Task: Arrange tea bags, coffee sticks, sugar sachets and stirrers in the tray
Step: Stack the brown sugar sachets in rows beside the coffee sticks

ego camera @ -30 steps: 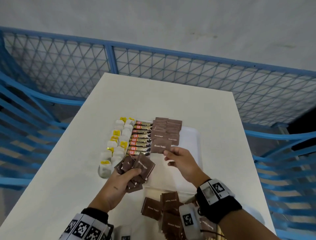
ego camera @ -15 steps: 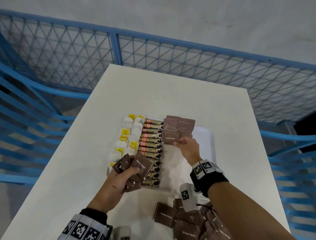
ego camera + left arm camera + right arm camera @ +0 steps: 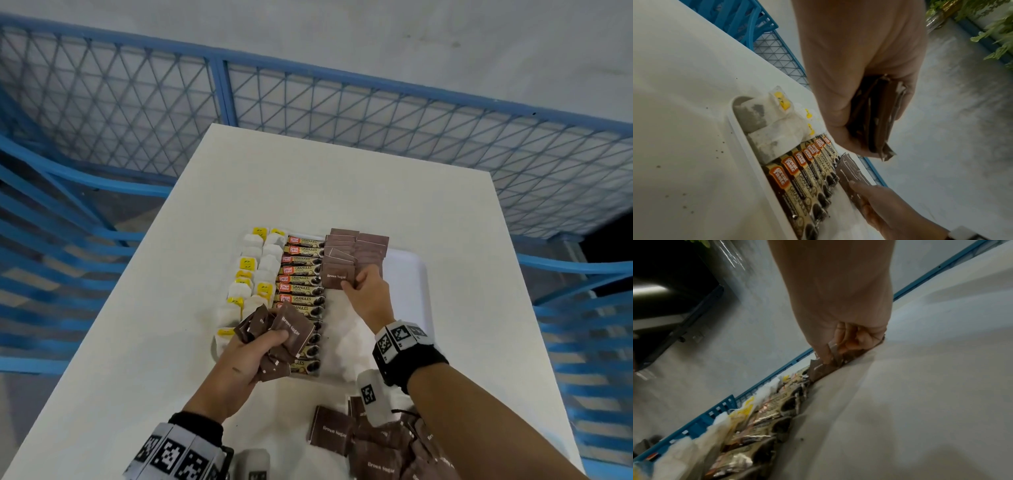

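Note:
A white tray (image 3: 419,274) on the table holds tea bags (image 3: 253,270) with yellow tags at its left, a column of coffee sticks (image 3: 301,287) beside them, and brown sugar sachets (image 3: 356,246) stacked at the far end. My right hand (image 3: 356,284) pinches one brown sugar sachet (image 3: 335,275) at the near end of that stack, low over the tray floor. My left hand (image 3: 260,346) grips a fanned bunch of brown sugar sachets (image 3: 291,329) above the tray's near left corner. The same bunch of sachets (image 3: 877,120) shows in the left wrist view.
More loose brown sugar sachets (image 3: 346,431) lie on the white table (image 3: 342,178) near my right forearm. The tray's right half is bare white floor. Blue mesh railing (image 3: 342,102) surrounds the table on the far side and both flanks.
My right hand carried its sachet forward from the tray's middle to the near end of the sugar stack. My left hand kept its bunch in about the same place.

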The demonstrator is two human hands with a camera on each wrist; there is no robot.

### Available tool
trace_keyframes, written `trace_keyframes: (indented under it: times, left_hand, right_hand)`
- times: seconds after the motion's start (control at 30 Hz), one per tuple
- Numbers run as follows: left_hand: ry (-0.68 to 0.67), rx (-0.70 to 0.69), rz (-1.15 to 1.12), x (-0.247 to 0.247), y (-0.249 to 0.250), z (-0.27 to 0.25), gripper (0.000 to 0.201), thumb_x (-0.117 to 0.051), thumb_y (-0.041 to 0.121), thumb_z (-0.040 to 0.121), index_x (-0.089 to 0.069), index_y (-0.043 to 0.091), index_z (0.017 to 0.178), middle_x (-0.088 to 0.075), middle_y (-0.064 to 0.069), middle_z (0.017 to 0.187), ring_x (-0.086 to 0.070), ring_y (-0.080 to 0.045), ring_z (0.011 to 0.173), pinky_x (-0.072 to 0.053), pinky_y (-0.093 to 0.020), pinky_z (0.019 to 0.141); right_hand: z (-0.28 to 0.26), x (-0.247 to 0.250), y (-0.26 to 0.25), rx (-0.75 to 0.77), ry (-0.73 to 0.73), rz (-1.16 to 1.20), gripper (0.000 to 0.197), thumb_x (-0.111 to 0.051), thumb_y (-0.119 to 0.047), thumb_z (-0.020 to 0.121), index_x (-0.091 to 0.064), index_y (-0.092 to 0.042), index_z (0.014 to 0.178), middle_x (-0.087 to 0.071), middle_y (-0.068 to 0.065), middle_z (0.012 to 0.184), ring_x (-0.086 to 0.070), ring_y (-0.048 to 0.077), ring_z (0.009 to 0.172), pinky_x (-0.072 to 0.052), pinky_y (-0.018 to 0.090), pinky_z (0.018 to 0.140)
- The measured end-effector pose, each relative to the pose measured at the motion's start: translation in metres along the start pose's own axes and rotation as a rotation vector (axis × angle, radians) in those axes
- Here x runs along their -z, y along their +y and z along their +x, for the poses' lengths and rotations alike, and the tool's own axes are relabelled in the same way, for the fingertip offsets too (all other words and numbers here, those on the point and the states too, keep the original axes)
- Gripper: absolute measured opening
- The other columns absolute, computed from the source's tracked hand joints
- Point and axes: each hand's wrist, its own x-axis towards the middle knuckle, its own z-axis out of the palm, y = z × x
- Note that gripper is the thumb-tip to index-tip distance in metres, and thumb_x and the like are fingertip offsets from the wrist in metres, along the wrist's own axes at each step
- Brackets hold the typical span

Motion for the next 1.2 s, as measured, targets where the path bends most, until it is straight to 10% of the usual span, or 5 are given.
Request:
trace_keyframes:
  times: [0.33, 0.43, 0.53, 0.9, 1.2]
  left_hand:
    - [0.0, -0.015, -0.077, -0.01, 0.003, 0.002, 0.022, -0.055, 0.001, 0.087, -0.066, 0.02, 0.092, -0.074, 0.0, 0.076, -0.067, -0.02, 0.075, -0.056, -0.031, 0.055]
    - [-0.035, -0.029, -0.097, -0.012, 0.004, 0.0, 0.021, -0.063, 0.003, 0.083, -0.068, 0.019, 0.095, -0.073, -0.008, 0.089, -0.067, -0.023, 0.083, -0.053, -0.036, 0.066]
    - [-0.085, -0.034, -0.118, -0.014, 0.005, -0.002, 0.026, -0.059, 0.004, 0.084, -0.076, 0.023, 0.082, -0.074, -0.006, 0.087, -0.069, -0.021, 0.083, -0.055, -0.04, 0.072]
    - [-0.054, 0.006, -0.12, -0.008, 0.003, 0.0, 0.03, -0.064, -0.001, 0.062, -0.066, 0.01, 0.09, -0.072, -0.012, 0.078, -0.071, -0.025, 0.07, -0.058, -0.04, 0.058]
    - [-0.082, -0.014, -0.119, -0.006, 0.004, 0.001, 0.029, -0.066, -0.006, 0.068, -0.068, 0.01, 0.092, -0.074, -0.011, 0.077, -0.072, -0.023, 0.066, -0.059, -0.036, 0.057]
  right_hand:
    - [-0.073, 0.029, -0.056, 0.02, -0.574, 0.352, 0.049, -0.034, -0.051, 0.093, -0.055, -0.01, 0.079, -0.053, -0.004, 0.061, -0.048, 0.003, 0.049, -0.036, 0.012, 0.049]
    - [-0.084, 0.028, -0.053, 0.024, -0.662, 0.462, 0.032, -0.055, -0.04, 0.087, -0.052, -0.008, 0.087, -0.052, 0.0, 0.067, -0.047, 0.008, 0.054, -0.037, 0.018, 0.05]
    - [-0.088, 0.024, -0.049, 0.029, -0.629, 0.508, 0.012, -0.064, -0.013, 0.086, -0.053, -0.013, 0.085, -0.055, 0.0, 0.073, -0.051, 0.008, 0.057, -0.042, 0.019, 0.051]
    - [-0.063, 0.03, -0.013, -0.261, -0.402, 0.823, 0.017, -0.057, 0.004, 0.087, -0.052, 0.0, 0.103, -0.066, 0.013, 0.084, -0.066, 0.021, 0.062, -0.056, 0.025, 0.059]
    - [-0.003, 0.046, 0.032, -0.296, -0.059, 0.521, 0.01, -0.065, 0.002, 0.083, -0.059, -0.006, 0.085, -0.064, 0.007, 0.072, -0.062, 0.007, 0.047, -0.049, 0.016, 0.048]
